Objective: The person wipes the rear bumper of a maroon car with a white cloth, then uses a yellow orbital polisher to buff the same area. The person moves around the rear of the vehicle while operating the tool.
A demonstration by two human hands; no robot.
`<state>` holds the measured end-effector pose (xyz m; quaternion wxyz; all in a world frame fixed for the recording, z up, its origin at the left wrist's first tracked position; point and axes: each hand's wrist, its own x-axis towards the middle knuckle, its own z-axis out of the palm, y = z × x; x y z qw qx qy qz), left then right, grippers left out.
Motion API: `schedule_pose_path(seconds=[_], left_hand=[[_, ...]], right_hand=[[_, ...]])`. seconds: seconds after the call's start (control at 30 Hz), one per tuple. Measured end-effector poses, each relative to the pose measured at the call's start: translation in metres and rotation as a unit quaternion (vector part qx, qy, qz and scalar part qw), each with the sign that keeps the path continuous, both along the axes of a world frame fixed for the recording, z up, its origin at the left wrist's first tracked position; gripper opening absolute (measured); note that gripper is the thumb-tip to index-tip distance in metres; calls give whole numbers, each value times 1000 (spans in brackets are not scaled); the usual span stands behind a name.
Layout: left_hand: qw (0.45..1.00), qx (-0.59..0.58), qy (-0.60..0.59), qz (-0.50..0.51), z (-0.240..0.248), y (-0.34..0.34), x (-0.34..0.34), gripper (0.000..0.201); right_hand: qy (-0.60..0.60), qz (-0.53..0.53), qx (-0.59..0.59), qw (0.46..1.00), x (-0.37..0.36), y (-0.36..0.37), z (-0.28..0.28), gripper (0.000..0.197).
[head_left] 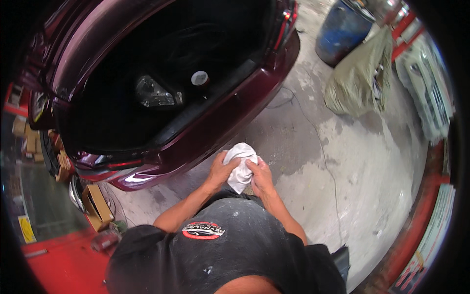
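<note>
Between my two hands is a crumpled white cloth (241,171), held in front of my body just off the car's rear bumper. My left hand (223,169) is closed on its left side, thumb over the fabric. Gripping the right side is my right hand (262,175), its thumb also pressed on top. A dark maroon car (215,125) stands ahead with its boot open. Inside the dark boot lie a clear headlight unit (155,92) and a small round container with a white top (199,78).
A blue drum (344,32) and a stuffed olive plastic bag (360,78) stand at the far right, near a plastic-wrapped car part (425,88). A thin cable (320,142) runs over the stained concrete floor. An open cardboard box (98,206) sits at left by a red surface (68,259).
</note>
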<state>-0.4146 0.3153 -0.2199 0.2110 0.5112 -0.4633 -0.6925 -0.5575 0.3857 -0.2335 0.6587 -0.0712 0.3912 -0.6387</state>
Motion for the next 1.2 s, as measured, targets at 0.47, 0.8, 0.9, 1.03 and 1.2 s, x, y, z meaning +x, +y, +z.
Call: schedule_pose_path(seconds=[0.47, 0.8, 0.9, 1.03, 1.2], left_hand=[[979, 44, 159, 120, 2, -210, -110, 38], [951, -164, 90, 246, 38, -483, -134, 54], [950, -226, 65, 206, 25, -530, -151, 59], [903, -359, -205, 120, 8, -558, -175, 69], [902, -379, -157, 136, -10, -522, -214, 50]], right_hand=[[421, -18, 151, 894, -134, -109, -50, 38], [621, 127, 460, 622, -251, 63, -169, 38], [603, 262, 472, 588, -258, 109, -176, 37], [601, 186, 473, 617, -260, 136, -198, 35], [631, 155, 444, 617, -308, 134, -246, 41]])
